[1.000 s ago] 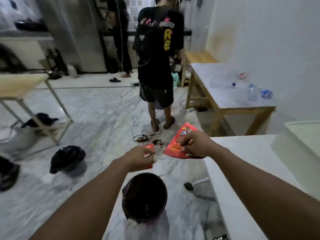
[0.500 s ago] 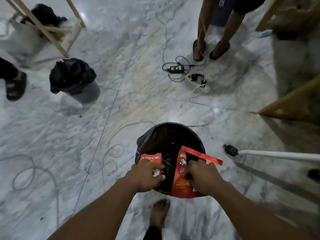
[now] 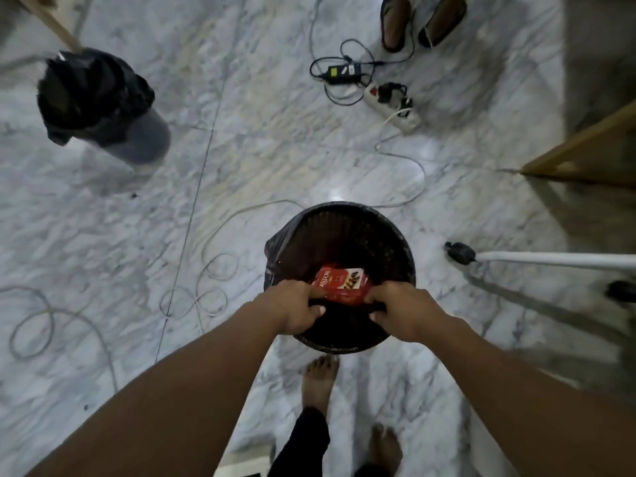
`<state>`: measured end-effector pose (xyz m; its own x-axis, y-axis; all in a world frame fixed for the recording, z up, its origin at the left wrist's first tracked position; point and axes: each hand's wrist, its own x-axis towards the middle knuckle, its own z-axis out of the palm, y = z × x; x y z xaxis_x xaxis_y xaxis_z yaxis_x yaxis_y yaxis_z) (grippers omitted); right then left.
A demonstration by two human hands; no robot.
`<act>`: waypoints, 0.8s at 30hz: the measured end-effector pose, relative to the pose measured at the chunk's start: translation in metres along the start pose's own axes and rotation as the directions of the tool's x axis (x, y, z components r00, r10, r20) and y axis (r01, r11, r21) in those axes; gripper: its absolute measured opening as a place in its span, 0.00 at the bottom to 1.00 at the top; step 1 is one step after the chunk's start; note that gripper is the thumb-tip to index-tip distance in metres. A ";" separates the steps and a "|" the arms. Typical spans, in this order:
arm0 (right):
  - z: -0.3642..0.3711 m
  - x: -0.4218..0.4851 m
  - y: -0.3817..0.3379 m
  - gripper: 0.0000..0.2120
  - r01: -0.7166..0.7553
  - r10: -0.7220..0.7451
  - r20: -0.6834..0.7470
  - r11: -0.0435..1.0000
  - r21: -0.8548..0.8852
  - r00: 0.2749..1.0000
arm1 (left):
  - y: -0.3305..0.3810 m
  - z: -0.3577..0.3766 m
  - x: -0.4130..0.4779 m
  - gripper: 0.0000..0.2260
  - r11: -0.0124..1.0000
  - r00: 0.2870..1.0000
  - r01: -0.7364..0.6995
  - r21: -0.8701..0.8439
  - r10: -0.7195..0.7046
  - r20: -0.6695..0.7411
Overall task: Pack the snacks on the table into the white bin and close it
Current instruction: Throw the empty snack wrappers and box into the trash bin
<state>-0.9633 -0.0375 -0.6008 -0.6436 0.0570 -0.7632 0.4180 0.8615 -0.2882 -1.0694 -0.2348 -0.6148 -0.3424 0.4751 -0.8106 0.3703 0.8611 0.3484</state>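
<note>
The pale marble floor (image 3: 241,149) fills the view, which has tipped further down than half a second ago: another person's sandalled feet (image 3: 423,18) now sit at the far edge, and the wearer's own bare feet (image 3: 318,380) show near the bottom. Both forearms reach forward from the near edge.

The round dark mesh bin (image 3: 347,228) stands in the middle, just beyond the bare feet. Half a second ago both hands held snacks over its mouth, the left a red box and the right a larger red packet. Now neither hand holds a snack. The left hand (image 3: 292,308) and right hand (image 3: 402,311) are both at the bin's near rim, fingers curled round the edge of the black liner (image 3: 344,308), which is stretched between them.

The red ASTOR box (image 3: 340,280) lies inside the bin, just beyond the hands, label up. More red shows beneath it; whether that is the larger packet I cannot tell.

A second bin with a black bag (image 3: 103,108) stands far left. A wooden table leg (image 3: 585,149) slants in at the right, with a white pole (image 3: 550,259) lying nearer. A white cable (image 3: 213,270) loops to the left of the bin. A power strip (image 3: 392,105) and a black adapter (image 3: 344,69) lie at the far side.
</note>
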 end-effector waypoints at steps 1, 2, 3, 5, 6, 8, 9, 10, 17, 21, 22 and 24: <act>-0.011 -0.020 -0.004 0.16 -0.018 0.018 -0.006 0.999 0.032 1.000 | 0.011 -0.011 -0.015 0.19 1.000 1.000 0.001 0.009 -0.001 0.008; -0.023 -0.042 -0.008 0.16 -0.033 0.034 -0.016 0.997 0.069 0.999 | 0.023 -0.024 -0.031 0.20 1.000 1.000 -0.006 0.011 0.005 0.008; -0.036 -0.066 -0.012 0.16 -0.042 0.046 -0.035 0.993 0.108 0.998 | 0.038 -0.036 -0.050 0.20 1.000 1.000 -0.019 0.015 0.019 0.004; -0.062 -0.119 -0.020 0.17 -0.058 0.076 -0.088 0.980 0.190 0.993 | 0.071 -0.061 -0.091 0.21 0.997 0.998 -0.066 0.042 0.066 0.003; -0.073 -0.146 -0.023 0.17 -0.062 0.088 -0.113 0.973 0.221 0.990 | 0.088 -0.071 -0.112 0.21 0.994 0.996 -0.091 0.059 0.091 0.002; -0.095 -0.203 -0.027 0.17 -0.074 0.121 -0.159 0.959 0.272 0.980 | 0.125 -0.089 -0.155 0.23 0.986 0.990 -0.143 0.089 0.144 -0.003; -0.103 -0.232 -0.026 0.17 -0.083 0.143 -0.184 0.951 0.298 0.972 | 0.143 -0.095 -0.175 0.23 0.981 0.986 -0.168 0.100 0.170 -0.006; -0.111 -0.259 -0.025 0.17 -0.092 0.169 -0.216 0.941 0.324 0.962 | 0.161 -0.099 -0.193 0.22 0.973 0.979 -0.202 0.112 0.205 -0.008; -0.105 -0.460 0.019 0.16 -0.161 0.433 -0.429 0.828 0.538 0.793 | 0.303 -0.080 -0.290 0.19 0.847 0.888 -0.455 0.274 0.454 0.071; -0.047 -0.583 0.046 0.15 -0.201 0.603 -0.456 0.720 0.664 0.654 | 0.404 -0.026 -0.350 0.17 0.692 0.784 -0.599 0.403 0.609 0.118; -0.030 -0.615 0.051 0.15 -0.215 0.643 -0.461 0.695 0.686 0.611 | 0.429 -0.007 -0.368 0.17 0.647 0.751 -0.637 0.419 0.643 0.149; 0.007 -0.675 0.061 0.15 -0.244 0.725 -0.448 0.631 0.736 0.523 | 0.475 0.035 -0.404 0.18 0.550 0.679 -0.711 0.438 0.699 0.225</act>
<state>-0.4982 -0.0267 -0.1074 -0.3204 0.8807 -0.3489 0.8931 0.1581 -0.4211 -0.7247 -0.0238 -0.1387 0.2208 0.8839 -0.4123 0.8252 0.0561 0.5620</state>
